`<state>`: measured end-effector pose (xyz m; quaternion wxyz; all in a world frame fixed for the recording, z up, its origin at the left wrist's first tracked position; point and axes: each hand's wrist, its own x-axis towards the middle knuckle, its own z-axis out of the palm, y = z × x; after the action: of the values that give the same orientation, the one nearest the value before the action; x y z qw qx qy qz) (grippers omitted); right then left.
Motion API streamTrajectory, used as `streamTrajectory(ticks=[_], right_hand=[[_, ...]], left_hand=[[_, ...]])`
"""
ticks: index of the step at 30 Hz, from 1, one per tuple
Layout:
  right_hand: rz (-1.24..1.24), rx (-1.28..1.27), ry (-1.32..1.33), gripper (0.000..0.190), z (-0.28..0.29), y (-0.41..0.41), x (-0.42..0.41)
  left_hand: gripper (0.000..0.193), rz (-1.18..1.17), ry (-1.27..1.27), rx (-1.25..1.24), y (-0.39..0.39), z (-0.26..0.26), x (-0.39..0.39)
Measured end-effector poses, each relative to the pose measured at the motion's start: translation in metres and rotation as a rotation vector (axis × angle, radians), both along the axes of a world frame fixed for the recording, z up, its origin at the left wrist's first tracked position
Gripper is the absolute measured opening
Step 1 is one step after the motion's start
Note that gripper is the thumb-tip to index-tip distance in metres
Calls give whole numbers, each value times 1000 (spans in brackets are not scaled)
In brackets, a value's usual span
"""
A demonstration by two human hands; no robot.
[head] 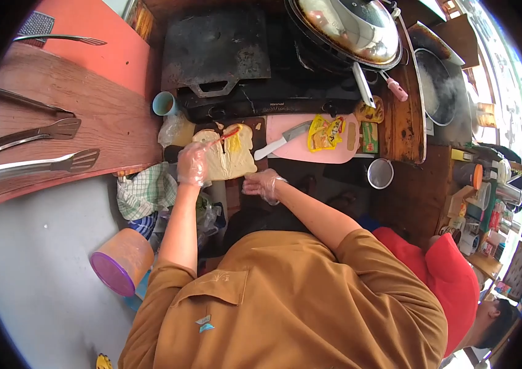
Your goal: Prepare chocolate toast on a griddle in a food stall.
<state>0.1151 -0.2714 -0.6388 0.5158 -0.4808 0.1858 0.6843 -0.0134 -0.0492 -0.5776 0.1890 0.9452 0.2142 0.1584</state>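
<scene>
My left hand (192, 165), in a clear plastic glove, grips a red spreading utensil (230, 134). The utensil reaches across the left slice of white bread (214, 161) to yellow spread (244, 136) on the upper part of the right slice of bread (241, 161). Both slices lie side by side with their edges touching, over a dark wooden board (257, 123). At the right slice's lower corner is my right hand (263, 185), gloved too, its fingertips against the bread's edge. Whether those fingers grip the bread is unclear.
A knife (284, 140) and yellow packet (325, 133) lie on a pink cutting board (350, 154). Beyond are a gas stove (288, 99), black griddle (214, 46) and lidded pan (357, 34). A blue cup (165, 104) stands left; a person in red (450, 276) is at right.
</scene>
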Motion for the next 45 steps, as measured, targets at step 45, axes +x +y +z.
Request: streamTrajectory(ticks=[45], right_hand=[[-148,145,57,14,-27,-12,-5]], left_hand=[[24,66,66,-129,-15,1,7]])
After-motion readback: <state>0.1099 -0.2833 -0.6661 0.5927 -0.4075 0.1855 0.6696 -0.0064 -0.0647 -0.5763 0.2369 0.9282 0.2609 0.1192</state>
